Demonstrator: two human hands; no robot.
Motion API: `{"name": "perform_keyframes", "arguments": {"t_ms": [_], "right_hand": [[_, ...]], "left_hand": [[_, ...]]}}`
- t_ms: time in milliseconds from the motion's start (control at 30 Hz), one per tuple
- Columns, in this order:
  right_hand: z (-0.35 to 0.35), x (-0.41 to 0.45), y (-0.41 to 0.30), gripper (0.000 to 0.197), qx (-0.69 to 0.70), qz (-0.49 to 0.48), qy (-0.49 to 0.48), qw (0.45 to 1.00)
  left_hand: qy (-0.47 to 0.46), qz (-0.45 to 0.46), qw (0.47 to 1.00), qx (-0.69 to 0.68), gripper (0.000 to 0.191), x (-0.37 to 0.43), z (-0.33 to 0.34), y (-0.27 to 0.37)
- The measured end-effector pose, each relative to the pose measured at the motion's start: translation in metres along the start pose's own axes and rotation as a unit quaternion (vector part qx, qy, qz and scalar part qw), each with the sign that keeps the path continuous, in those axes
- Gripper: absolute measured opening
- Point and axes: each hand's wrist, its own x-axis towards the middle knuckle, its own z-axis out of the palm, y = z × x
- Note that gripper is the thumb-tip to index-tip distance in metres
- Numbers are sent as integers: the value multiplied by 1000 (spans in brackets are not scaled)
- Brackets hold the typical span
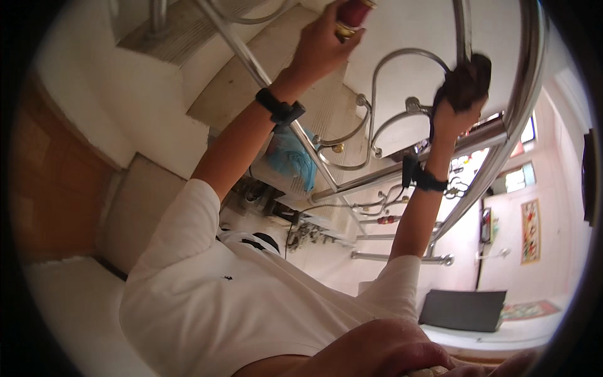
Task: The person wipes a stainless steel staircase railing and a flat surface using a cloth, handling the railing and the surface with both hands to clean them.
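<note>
At the top edge, my left hand (330,42) is closed around a red and gold cylindrical piece (353,16); whether it is fixed to the railing cannot be told. My right hand (459,110) holds a bunched dark cloth (468,82) against an upright tube of the stainless-steel stair railing (463,28). The cloth hides part of the fingers. Curled metal scrollwork (374,94) with round ends lies between my hands. Both wrists carry black bands, the right one with a small box and a thin cable.
Tiled stairs (264,61) run below the railing. A blue plastic bag (294,158) rests on a step. The thick curved handrail (527,75) passes to the right of my right hand. A lower bar bears a red ornament (388,219). A dark panel (464,310) is at lower right.
</note>
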Motion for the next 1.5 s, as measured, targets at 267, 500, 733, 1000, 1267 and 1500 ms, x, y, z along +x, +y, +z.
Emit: {"name": "perform_keyframes", "arguments": {"t_ms": [267, 500, 733, 1000, 1267, 1500], "right_hand": [[0, 25, 0, 31, -53, 89, -45, 994], [77, 77, -64, 45, -236, -14, -24, 971], [70, 70, -44, 53, -316, -67, -2, 946], [17, 16, -31, 43, -172, -121, -17, 977], [14, -22, -42, 58, -268, -185, 69, 943], [113, -75, -73, 53, -64, -79, -99, 990]], "left_hand": [[14, -18, 1000, -2, 56, -2, -3, 3], [-103, -97, 983, -119, 47, 5, -13, -22], [-218, -188, 921, -262, 44, 15, -25, -7], [-252, -143, 943, -164, 50, 16, -26, -19], [-275, -135, 938, -162, 40, 22, -32, -28], [-266, -145, 917, -258, 49, 30, -39, -36]]}}
